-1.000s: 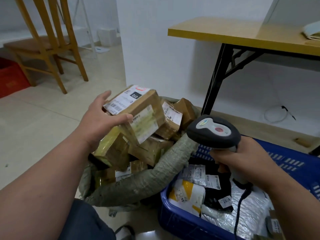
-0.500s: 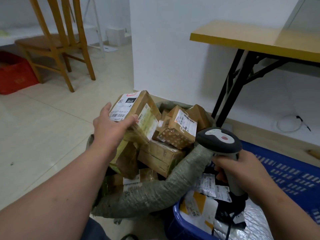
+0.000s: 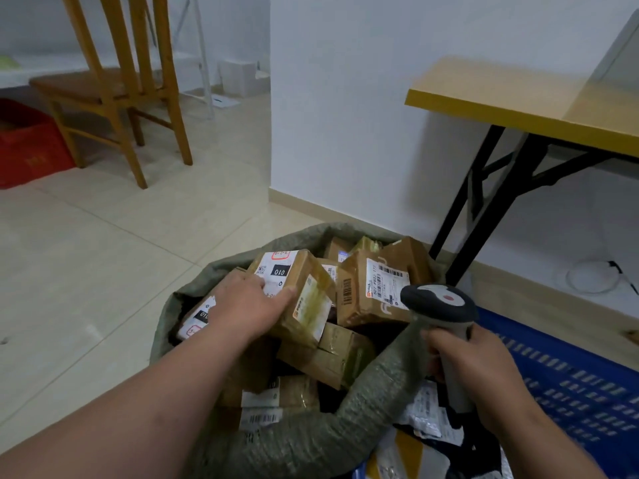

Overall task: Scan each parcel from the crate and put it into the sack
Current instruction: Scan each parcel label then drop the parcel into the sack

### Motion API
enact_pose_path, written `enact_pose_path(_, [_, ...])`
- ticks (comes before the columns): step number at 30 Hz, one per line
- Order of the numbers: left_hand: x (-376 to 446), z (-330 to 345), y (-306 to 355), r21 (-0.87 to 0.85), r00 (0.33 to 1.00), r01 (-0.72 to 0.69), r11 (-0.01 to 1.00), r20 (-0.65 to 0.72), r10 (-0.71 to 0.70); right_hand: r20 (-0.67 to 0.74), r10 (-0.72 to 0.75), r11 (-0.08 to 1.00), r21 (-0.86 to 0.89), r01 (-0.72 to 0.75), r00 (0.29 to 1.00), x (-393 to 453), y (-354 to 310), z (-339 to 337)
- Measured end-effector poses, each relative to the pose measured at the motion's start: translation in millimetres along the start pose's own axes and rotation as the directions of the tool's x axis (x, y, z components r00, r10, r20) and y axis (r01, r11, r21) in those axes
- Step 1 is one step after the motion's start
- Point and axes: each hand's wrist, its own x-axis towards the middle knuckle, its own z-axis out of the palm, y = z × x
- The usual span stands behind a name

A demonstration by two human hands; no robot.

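The left hand (image 3: 249,305) lies flat-fingered on the cardboard parcel (image 3: 300,294) atop the sack (image 3: 311,440); the right hand (image 3: 484,371) grips the scanner (image 3: 439,302), nearer the crate (image 3: 587,385).

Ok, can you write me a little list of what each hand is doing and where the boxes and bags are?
left hand: rests on top of a taped cardboard box, fingers laid over its label
box: lying on the pile inside the green sack
right hand: grips the scanner by its handle
scanner: upright, beside the sack's rim
blue crate: to the right, soft mailer bags in it
sack: piled high with boxes
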Motion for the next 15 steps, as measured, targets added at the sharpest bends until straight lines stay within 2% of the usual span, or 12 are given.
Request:
enact_pose_path(2, [8.4, -2.4, -5.3, -0.056, 0.999, 0.028, 0.998, 0.031, -0.027, -0.028, -0.02, 1.0, 0.014, 0.021, 0.999, 8.1, -3.1, 5.2])
enact_pose_path(4, [18.3, -9.4, -10.3, -0.241, 0.996, 0.084, 0.967, 0.041, -0.077, -0.057, -0.021, 1.0, 0.019, 0.022, 0.998, 17.6, -6.2, 7.9])
enact_pose_path(5, [23.8, -13.3, -13.9, -0.337, 0.993, 0.115, 0.934, 0.031, -0.111, -0.076, -0.014, 1.0, 0.025, 0.016, 0.997, 23.3, -7.3, 8.6])
enact_pose_path(7, [36.5, -19.7, -23.4, -0.417, 0.98, 0.164, 0.894, -0.031, -0.195, -0.122, 0.005, 0.999, 0.035, -0.001, 0.993, 37.1, -7.8, 9.4])
enact_pose_path(9, [49.8, -24.6, -35.2, -0.405, 0.956, 0.229, 0.885, -0.079, -0.283, -0.162, 0.055, 0.998, 0.044, -0.049, 0.985, 52.8, -6.3, 11.0])
enact_pose_path(12, [62.9, -31.7, -59.3, -0.278, 0.917, 0.354, 0.893, -0.086, -0.39, -0.141, 0.151, 0.981, 0.143, -0.131, 0.978, 72.7, -5.1, 17.8])
enact_pose_path(15, [69.0, -29.7, -93.0, -0.202, 0.897, 0.438, 0.876, 0.043, -0.439, -0.081, 0.276, 0.939, 0.234, -0.251, 0.958, 85.8, 0.9, 26.4])
